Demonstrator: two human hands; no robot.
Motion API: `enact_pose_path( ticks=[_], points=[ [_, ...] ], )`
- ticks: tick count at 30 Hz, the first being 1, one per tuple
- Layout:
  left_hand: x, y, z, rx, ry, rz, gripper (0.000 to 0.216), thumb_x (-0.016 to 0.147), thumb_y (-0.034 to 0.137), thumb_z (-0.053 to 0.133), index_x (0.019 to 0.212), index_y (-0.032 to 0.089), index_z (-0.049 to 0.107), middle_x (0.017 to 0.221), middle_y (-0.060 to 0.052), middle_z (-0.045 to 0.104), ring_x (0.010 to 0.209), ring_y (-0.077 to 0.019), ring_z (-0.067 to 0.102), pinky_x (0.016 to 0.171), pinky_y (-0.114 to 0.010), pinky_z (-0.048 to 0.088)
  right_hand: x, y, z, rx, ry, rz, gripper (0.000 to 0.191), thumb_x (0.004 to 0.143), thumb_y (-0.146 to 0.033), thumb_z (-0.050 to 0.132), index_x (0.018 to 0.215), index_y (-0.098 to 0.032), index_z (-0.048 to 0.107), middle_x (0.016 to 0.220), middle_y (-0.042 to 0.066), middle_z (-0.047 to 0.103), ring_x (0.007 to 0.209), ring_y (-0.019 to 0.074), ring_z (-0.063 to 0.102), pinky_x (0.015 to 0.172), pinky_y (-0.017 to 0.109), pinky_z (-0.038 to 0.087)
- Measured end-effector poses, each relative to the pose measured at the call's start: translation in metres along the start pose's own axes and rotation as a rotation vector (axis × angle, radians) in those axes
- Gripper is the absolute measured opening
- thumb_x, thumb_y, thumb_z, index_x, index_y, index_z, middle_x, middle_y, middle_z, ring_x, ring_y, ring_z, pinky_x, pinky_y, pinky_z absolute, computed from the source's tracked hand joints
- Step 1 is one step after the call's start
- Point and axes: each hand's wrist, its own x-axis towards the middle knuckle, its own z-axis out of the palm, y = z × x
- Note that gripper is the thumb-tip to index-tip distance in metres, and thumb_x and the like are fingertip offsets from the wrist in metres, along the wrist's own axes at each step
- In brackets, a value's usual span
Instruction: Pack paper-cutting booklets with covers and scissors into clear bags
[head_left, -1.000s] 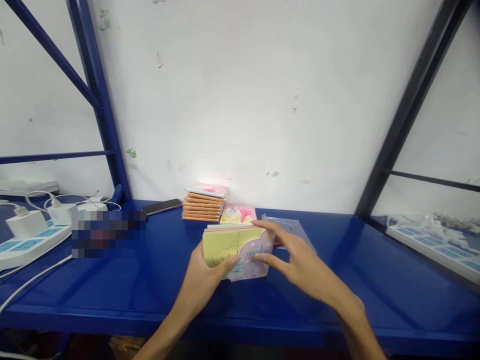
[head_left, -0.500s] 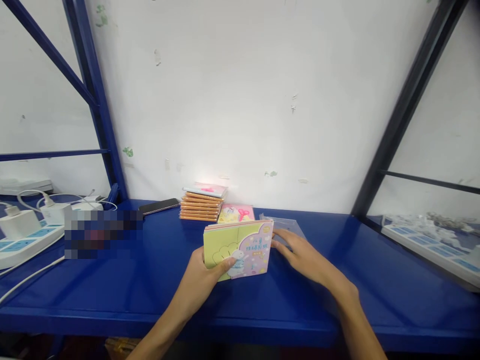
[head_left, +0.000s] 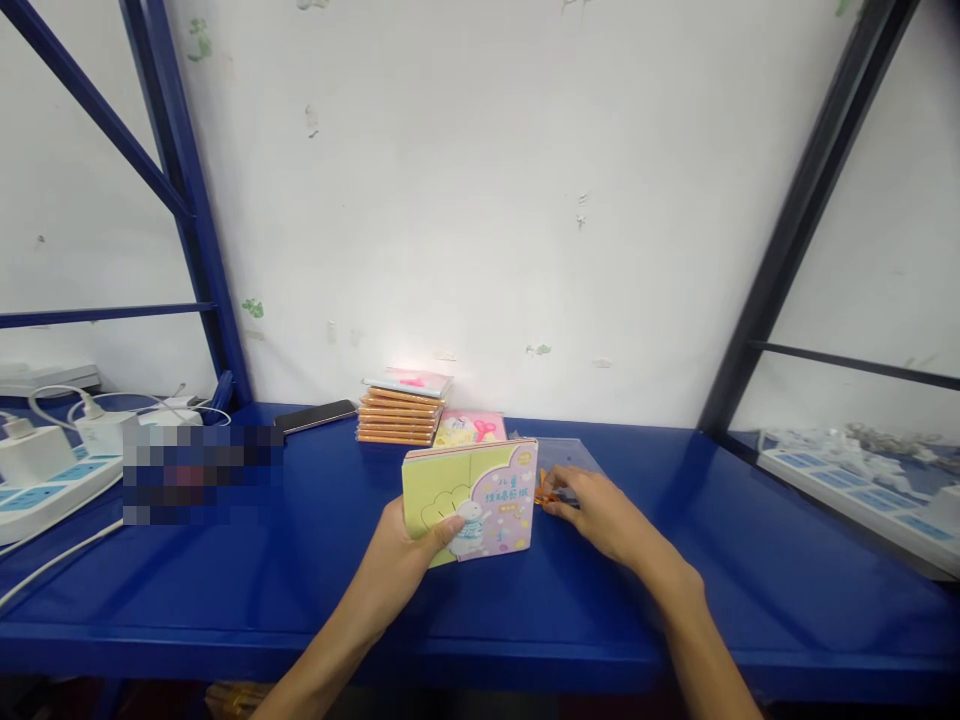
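Note:
My left hand [head_left: 409,540] grips a square paper-cutting booklet [head_left: 501,500] by its left side, thumb across the front. The booklet stands tilted upright above the table, with a yellow-green page and a lilac flap showing a white cartoon animal. Just right of it, my right hand [head_left: 589,505] pinches a small orange thing that looks like scissors [head_left: 547,488], partly hidden by the fingers and the booklet's edge. Behind that hand a clear plastic sleeve [head_left: 574,452] lies flat on the blue table [head_left: 330,590].
A stack of wrapped orange-edged booklets [head_left: 397,415] stands by the wall, beside a pink-and-yellow pack [head_left: 472,426] with pink scissors on it. A phone [head_left: 315,416] lies left of the stack. Power strips [head_left: 56,500] with cables are at the left; another power strip [head_left: 862,500] is at the right.
My right hand has moved slightly away from the booklet's right edge, and an orange thing now shows in its fingers. The left hand still holds the booklet in nearly the same pose.

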Motion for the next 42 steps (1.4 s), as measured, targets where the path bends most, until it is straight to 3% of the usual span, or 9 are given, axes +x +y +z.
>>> enact_pose_path(
  ticks=[6, 13, 18, 21, 26, 29, 33, 38, 42],
  points=[
    [0.002, 0.0, -0.004, -0.002, -0.049, -0.014, 0.067, 0.073, 0.045, 0.087, 0.13, 0.014, 0.068, 0.121, -0.015, 0.077, 0.112, -0.0351, 0.072, 0.096, -0.046, 0.06, -0.003, -0.004, -0.004, -0.023, 0.027, 0.029, 0.017, 0.094, -0.021, 0.054, 0.107, -0.024, 0.065, 0.107, 0.009, 0.077, 0.095, 0.0289, 0.072, 0.076, 0.038, 0.052],
    [0.001, 0.004, -0.002, -0.014, -0.06, -0.023, 0.066, 0.072, 0.045, 0.087, 0.128, 0.014, 0.069, 0.122, -0.015, 0.077, 0.118, -0.0373, 0.069, 0.098, -0.049, 0.059, 0.0, 0.007, -0.006, -0.028, 0.093, 0.102, 0.029, 0.095, -0.02, 0.05, 0.121, -0.027, 0.06, 0.1, 0.005, 0.081, 0.09, 0.0274, 0.076, 0.075, 0.036, 0.054],
    [0.0, 0.006, -0.001, -0.028, -0.049, -0.029, 0.067, 0.073, 0.044, 0.087, 0.13, 0.014, 0.068, 0.125, -0.015, 0.076, 0.118, -0.0369, 0.07, 0.098, -0.048, 0.059, -0.008, 0.037, -0.027, -0.118, 0.265, 0.307, 0.027, 0.097, -0.031, 0.048, 0.121, -0.028, 0.062, 0.102, 0.006, 0.081, 0.094, 0.0299, 0.076, 0.075, 0.038, 0.054],
    [-0.001, 0.006, -0.001, -0.028, -0.046, -0.028, 0.066, 0.073, 0.043, 0.087, 0.129, 0.013, 0.068, 0.127, -0.016, 0.075, 0.118, -0.0363, 0.07, 0.097, -0.046, 0.059, -0.017, 0.061, -0.034, -0.211, 0.273, 0.427, 0.027, 0.093, -0.03, 0.054, 0.115, -0.024, 0.069, 0.098, 0.011, 0.081, 0.089, 0.0347, 0.076, 0.072, 0.041, 0.054],
    [0.0, 0.005, -0.001, -0.012, -0.04, -0.032, 0.07, 0.074, 0.044, 0.086, 0.134, 0.015, 0.066, 0.126, -0.015, 0.075, 0.118, -0.0361, 0.07, 0.098, -0.047, 0.058, -0.015, 0.079, -0.021, -0.317, 0.243, 0.422, 0.044, 0.097, -0.041, 0.051, 0.125, -0.014, 0.071, 0.131, 0.021, 0.069, 0.124, 0.0423, 0.062, 0.095, 0.051, 0.051],
    [-0.001, 0.006, -0.001, -0.009, -0.023, -0.028, 0.07, 0.073, 0.045, 0.087, 0.133, 0.014, 0.067, 0.125, -0.015, 0.076, 0.115, -0.0364, 0.071, 0.097, -0.047, 0.059, -0.011, 0.079, -0.01, -0.313, 0.201, 0.395, 0.052, 0.099, -0.053, 0.047, 0.115, -0.013, 0.076, 0.132, 0.022, 0.069, 0.134, 0.0431, 0.054, 0.102, 0.055, 0.047],
    [-0.001, 0.008, 0.0, 0.005, -0.018, -0.027, 0.07, 0.072, 0.044, 0.087, 0.132, 0.014, 0.068, 0.127, -0.015, 0.075, 0.113, -0.0356, 0.072, 0.096, -0.045, 0.06, -0.013, 0.078, -0.007, -0.304, 0.201, 0.417, 0.039, 0.093, -0.047, 0.06, 0.104, -0.014, 0.078, 0.131, 0.024, 0.068, 0.131, 0.0463, 0.055, 0.096, 0.057, 0.05],
    [0.0, 0.009, -0.002, -0.021, -0.008, -0.048, 0.076, 0.073, 0.044, 0.087, 0.139, 0.014, 0.062, 0.13, -0.016, 0.073, 0.115, -0.0359, 0.071, 0.099, -0.047, 0.058, -0.018, 0.07, -0.014, -0.225, 0.232, 0.395, 0.018, 0.086, -0.034, 0.068, 0.076, -0.022, 0.077, 0.091, 0.012, 0.08, 0.113, 0.0365, 0.07, 0.082, 0.037, 0.054],
    [0.001, 0.01, -0.006, -0.097, -0.009, -0.096, 0.081, 0.076, 0.038, 0.087, 0.146, 0.014, 0.055, 0.131, -0.017, 0.072, 0.115, -0.036, 0.071, 0.1, -0.047, 0.059, -0.019, 0.054, -0.025, -0.179, 0.316, 0.4, 0.019, 0.088, -0.03, 0.061, 0.071, -0.025, 0.069, 0.084, 0.007, 0.08, 0.089, 0.0316, 0.076, 0.068, 0.034, 0.052]
  ],
)
